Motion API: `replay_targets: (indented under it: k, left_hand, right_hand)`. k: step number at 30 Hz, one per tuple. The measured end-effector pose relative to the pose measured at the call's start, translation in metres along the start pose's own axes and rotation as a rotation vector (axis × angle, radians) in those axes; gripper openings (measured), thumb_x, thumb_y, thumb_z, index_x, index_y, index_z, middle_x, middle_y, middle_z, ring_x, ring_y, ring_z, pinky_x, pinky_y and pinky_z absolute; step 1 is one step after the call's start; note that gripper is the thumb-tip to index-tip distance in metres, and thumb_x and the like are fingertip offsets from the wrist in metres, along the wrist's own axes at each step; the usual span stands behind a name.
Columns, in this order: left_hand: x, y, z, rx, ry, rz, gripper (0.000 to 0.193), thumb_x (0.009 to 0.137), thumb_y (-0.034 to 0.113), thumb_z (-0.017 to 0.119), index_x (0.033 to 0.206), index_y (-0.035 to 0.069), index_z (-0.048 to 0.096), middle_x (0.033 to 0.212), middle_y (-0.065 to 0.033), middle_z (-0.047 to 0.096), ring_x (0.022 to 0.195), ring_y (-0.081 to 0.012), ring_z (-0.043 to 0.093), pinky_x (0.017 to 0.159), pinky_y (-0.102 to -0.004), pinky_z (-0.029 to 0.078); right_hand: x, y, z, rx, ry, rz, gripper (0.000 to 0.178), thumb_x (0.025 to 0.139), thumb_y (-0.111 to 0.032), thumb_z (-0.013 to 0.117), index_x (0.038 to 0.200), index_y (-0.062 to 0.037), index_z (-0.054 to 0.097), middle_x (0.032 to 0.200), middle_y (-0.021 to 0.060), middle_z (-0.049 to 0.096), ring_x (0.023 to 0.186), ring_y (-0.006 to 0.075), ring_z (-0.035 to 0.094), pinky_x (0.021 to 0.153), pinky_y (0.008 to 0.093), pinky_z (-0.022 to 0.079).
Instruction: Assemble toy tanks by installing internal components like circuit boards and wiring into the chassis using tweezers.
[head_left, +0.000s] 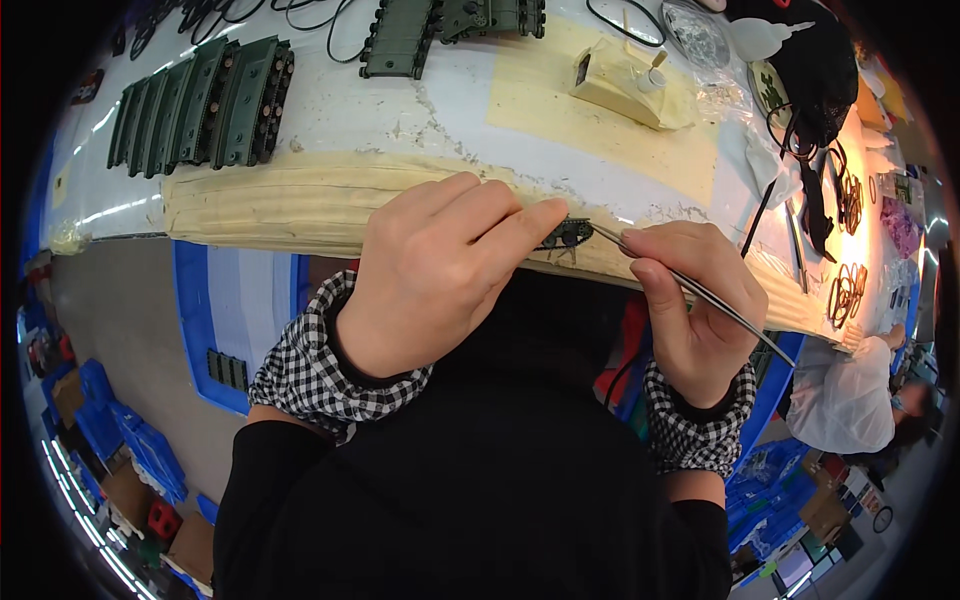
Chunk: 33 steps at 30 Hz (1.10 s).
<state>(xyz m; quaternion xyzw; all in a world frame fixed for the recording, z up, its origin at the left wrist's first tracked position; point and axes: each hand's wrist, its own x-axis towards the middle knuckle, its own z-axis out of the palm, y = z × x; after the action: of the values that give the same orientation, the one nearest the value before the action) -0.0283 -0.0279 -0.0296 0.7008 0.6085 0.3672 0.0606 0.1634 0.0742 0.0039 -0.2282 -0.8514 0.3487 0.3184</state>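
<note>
My left hand (430,265) is closed at the table's front edge, its fingertips pinching a small dark green model tank part with wheels and a track (570,233). My right hand (705,310) grips slim metal tweezers (722,306) between thumb and fingers. The tweezers' tips reach the right end of the small part; whether they touch it or hold anything is too small to tell. Beneath the part runs the table's front edge, padded with yellowish tape (270,205).
Several long dark green parts (200,110) stand in a row at the left, more green parts (400,40) at the back. A taped block (620,90) holds a small white bottle. Black cables (848,295) lie at the right. A blue tray (188,290) is below the edge; a person (845,395) sits right.
</note>
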Motion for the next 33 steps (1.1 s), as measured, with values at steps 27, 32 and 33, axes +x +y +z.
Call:
replay_targets:
  k: [27, 32, 33]
  left_hand:
    - [0.001, -0.003, -0.004, -0.041, -0.034, -0.003, 0.049, 0.059, -0.009, 0.067, 0.105, 0.005, 0.069, 0.078, -0.0057, 0.06, 0.066, -0.0235, 0.056, 0.059, -0.0341, 0.047]
    - [0.003, -0.004, -0.004, -0.052, -0.048, -0.005, 0.049, 0.058, -0.009, 0.066, 0.105, 0.005, 0.069, 0.078, -0.0056, 0.059, 0.066, -0.0235, 0.056, 0.059, -0.0345, 0.047]
    - [0.003, -0.003, -0.004, -0.053, -0.05, -0.007, 0.049, 0.058, -0.009, 0.066, 0.105, 0.005, 0.069, 0.078, -0.0056, 0.059, 0.067, -0.0235, 0.056, 0.059, -0.0345, 0.047]
  right_hand:
    - [0.012, 0.0, -0.01, 0.342, -0.033, 0.217, 0.01, 0.09, -0.004, 0.064, 0.092, 0.0045, 0.066, 0.083, 0.0118, 0.067, 0.075, 0.0185, 0.066, 0.069, 0.0263, 0.052]
    - [0.003, 0.008, -0.01, 0.255, -0.041, 0.205, 0.022, 0.099, -0.011, 0.049, 0.097, 0.0074, 0.06, 0.088, 0.0145, 0.063, 0.079, 0.0204, 0.067, 0.075, 0.0286, 0.053]
    - [0.002, 0.01, -0.011, 0.226, -0.087, 0.167, 0.021, 0.099, -0.011, 0.05, 0.098, 0.0073, 0.061, 0.088, 0.0142, 0.063, 0.081, 0.0208, 0.067, 0.076, 0.0291, 0.052]
